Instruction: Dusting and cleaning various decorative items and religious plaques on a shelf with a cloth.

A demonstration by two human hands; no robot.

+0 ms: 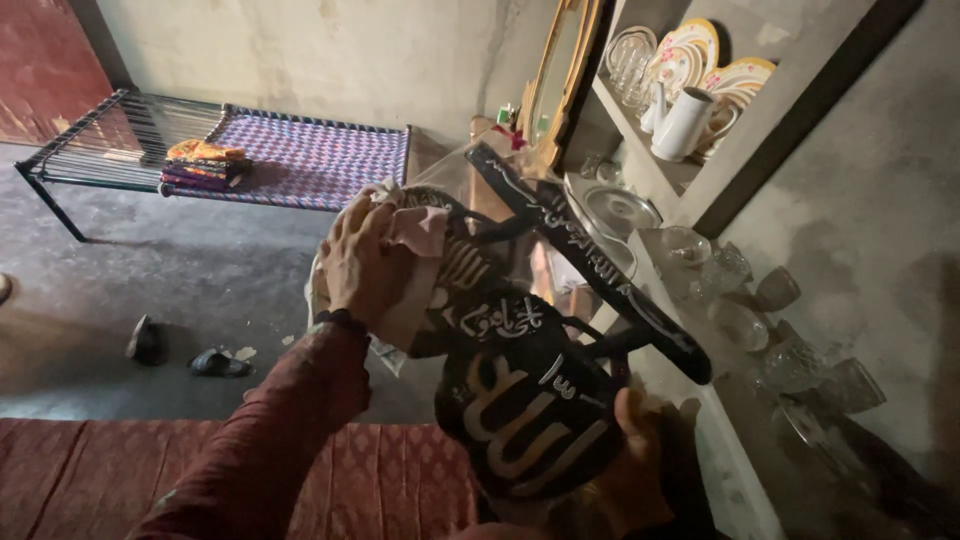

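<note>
A black decorative wall piece (520, 400) with gold calligraphy shapes and a long black bar (590, 265) is held up in front of me, wrapped in clear plastic. My left hand (362, 262) presses a pale pink cloth (420, 235) against its upper left part. My right hand (640, 460) grips the piece from below at its lower right edge, thumb on the rim.
Wall shelves on the right hold glass tumblers (760, 310), a metal tray (620, 210), a white jug (685, 122) and patterned plates (685, 55). A mirror (560, 75) leans nearby. A woven cot (300, 155) with folded cloths (205, 165) stands at the back; sandals (215, 362) lie on the floor.
</note>
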